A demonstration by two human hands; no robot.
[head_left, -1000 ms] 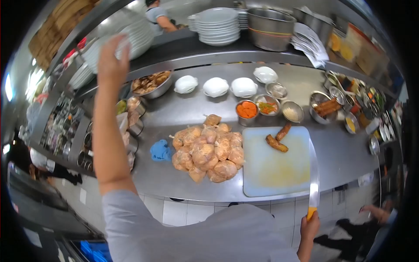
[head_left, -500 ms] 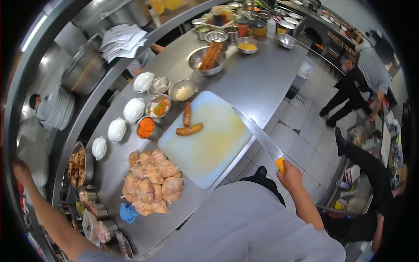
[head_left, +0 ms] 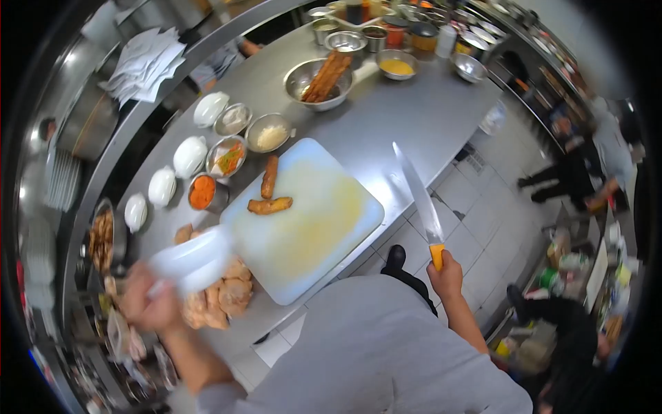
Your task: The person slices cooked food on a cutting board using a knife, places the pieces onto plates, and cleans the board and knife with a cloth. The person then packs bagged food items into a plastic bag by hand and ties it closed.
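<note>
My left hand (head_left: 152, 303), smeared by motion, grips a white dish (head_left: 196, 259) by its near end. The dish is above the pile of bagged pale-orange food (head_left: 233, 293) and hides part of it. In my right hand (head_left: 447, 274) is a long kitchen knife (head_left: 422, 196) by its yellow handle, blade pointing up and away, beyond the table's front edge. Two browned, sausage-like pieces (head_left: 269, 177) lie at the left of the white cutting board (head_left: 321, 238), which has yellowish stains. Neither hand touches the board.
Several white lidded dishes (head_left: 189, 157) line the table's back. Beside them are metal bowls with shredded vegetables (head_left: 227, 159) and orange slices (head_left: 202, 192). A large bowl (head_left: 318, 103) holds long browned strips (head_left: 327, 77). A co-worker (head_left: 610, 159) stands across the tiled aisle.
My left hand has come back from the shelf at the far left, now with a white dish, over the bagged food. The knife has swung more upright in my right hand.
</note>
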